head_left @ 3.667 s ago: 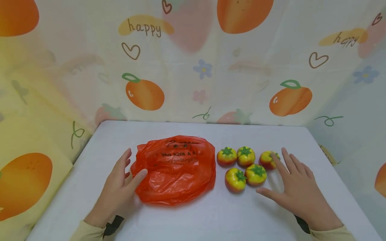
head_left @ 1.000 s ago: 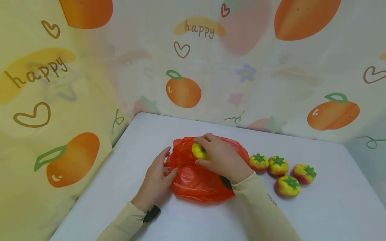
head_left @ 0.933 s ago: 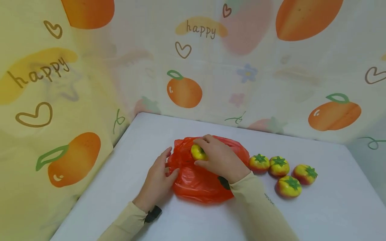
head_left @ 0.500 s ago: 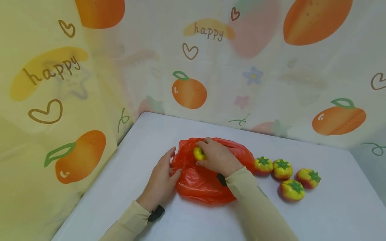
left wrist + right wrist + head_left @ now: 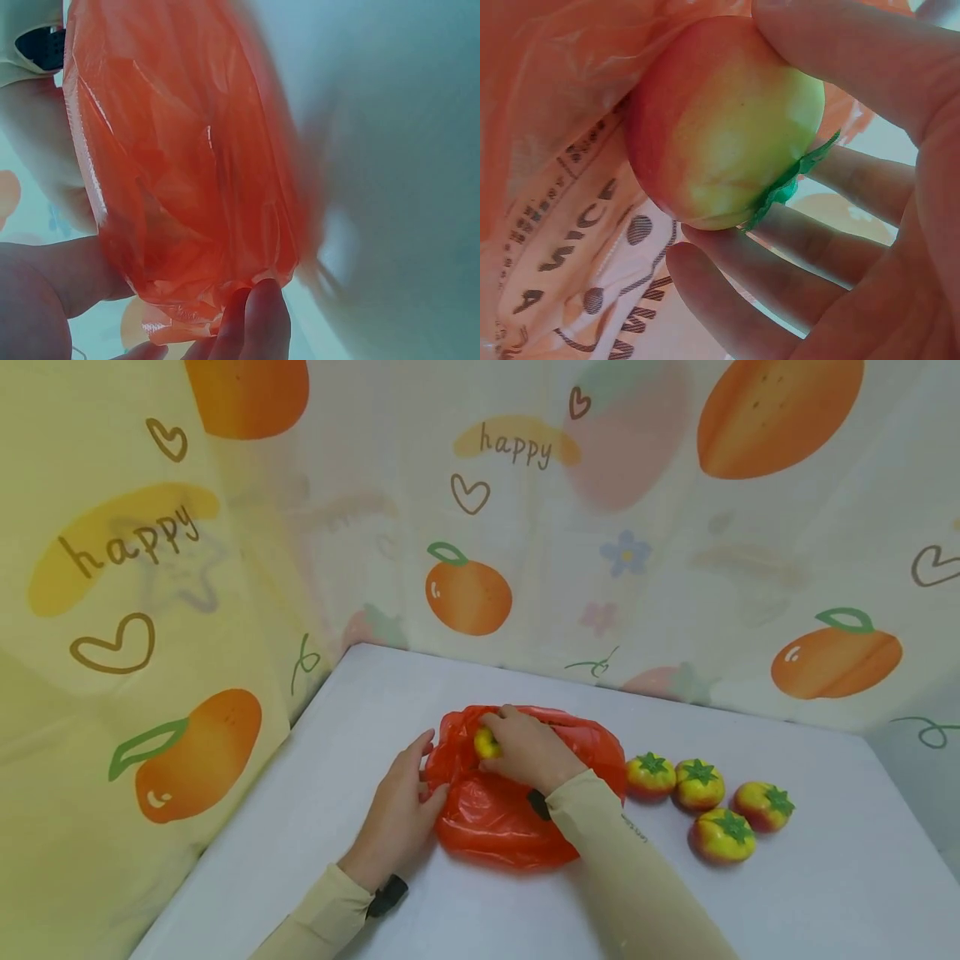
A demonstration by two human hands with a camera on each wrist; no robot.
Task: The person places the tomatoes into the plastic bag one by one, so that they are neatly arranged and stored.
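A red plastic bag point(image 5: 517, 827) with black print lies on the white table. My right hand point(image 5: 528, 747) is over its middle and left part, holding a yellow-and-red persimmon-like fruit point(image 5: 486, 744) at the bag's folds. The right wrist view shows the fruit point(image 5: 727, 124) between thumb and fingers, its green leafy calyx facing the palm and the printed film close around it. My left hand point(image 5: 393, 810) grips the left end of the bag. In the left wrist view its thumb and fingertips point(image 5: 266, 315) lie on either side of the red film point(image 5: 180, 150).
Several more of these fruits stand right of the bag: one fruit point(image 5: 651, 776) right by its edge, others such as the front fruit point(image 5: 722, 837) farther right. A fruit-print cloth point(image 5: 360, 510) rises behind the table point(image 5: 810, 877) and along its left side.
My right hand has taken a fruit from the group on the right and carried it left to the bag. Over the last second it shifts slightly left, and my left hand closes on the bag's end.
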